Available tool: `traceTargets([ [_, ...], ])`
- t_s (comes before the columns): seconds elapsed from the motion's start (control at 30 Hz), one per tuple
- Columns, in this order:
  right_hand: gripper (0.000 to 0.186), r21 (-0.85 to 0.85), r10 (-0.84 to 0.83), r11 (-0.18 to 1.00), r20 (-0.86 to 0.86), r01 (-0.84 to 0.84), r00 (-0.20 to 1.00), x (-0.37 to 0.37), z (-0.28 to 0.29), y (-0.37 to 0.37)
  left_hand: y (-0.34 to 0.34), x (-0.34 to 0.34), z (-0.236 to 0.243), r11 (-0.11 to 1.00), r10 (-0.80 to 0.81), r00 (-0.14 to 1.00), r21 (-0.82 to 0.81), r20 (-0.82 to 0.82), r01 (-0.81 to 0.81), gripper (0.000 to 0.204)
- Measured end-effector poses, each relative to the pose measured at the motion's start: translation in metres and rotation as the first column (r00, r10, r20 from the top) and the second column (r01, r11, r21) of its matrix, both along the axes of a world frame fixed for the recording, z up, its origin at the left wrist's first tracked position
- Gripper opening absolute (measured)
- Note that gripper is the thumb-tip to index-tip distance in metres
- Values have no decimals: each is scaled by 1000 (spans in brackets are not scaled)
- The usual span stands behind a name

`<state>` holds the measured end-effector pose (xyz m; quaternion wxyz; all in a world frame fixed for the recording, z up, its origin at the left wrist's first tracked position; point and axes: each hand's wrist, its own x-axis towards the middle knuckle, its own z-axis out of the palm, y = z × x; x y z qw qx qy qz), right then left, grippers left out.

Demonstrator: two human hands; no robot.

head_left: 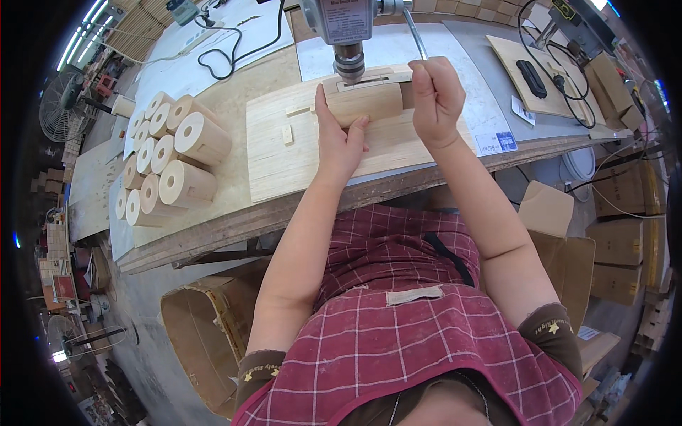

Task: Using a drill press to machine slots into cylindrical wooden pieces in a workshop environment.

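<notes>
A bench drill press (343, 21) stands at the far middle, its metal chuck (349, 60) hanging just above a pale wooden cylinder (380, 101). The cylinder lies on its side on a flat wooden board (273, 167). My left hand (339, 142) holds its left end, fingers stretched along the end and thumb on the near side. My right hand (437, 99) is closed in a fist around the drill's feed lever (415, 34). The drill bit's tip cannot be made out. Small wooden blocks (288, 135) sit on the board left of the cylinder.
Stacked wooden cylinders with centre holes (188, 186) fill the table's left side. A black power strip (531, 79) and cables lie on a wooden panel at the right. An open cardboard box (202, 319) stands below the table edge; a fan (65, 105) is far left.
</notes>
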<state>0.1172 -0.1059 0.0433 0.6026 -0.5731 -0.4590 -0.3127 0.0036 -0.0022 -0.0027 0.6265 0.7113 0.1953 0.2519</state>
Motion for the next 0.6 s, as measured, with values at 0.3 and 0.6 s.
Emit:
traceTargets([
  [0.3,5,18,-2,1000,23,2,1000,-2,4,-3,2,1,-1,999,2,1000,-39,-15,-2,84],
  [0.6,29,-286,-226,917,196,276,954,29,138,-5,2,-1,0,998,-21,1000,-52,-7,20,83],
])
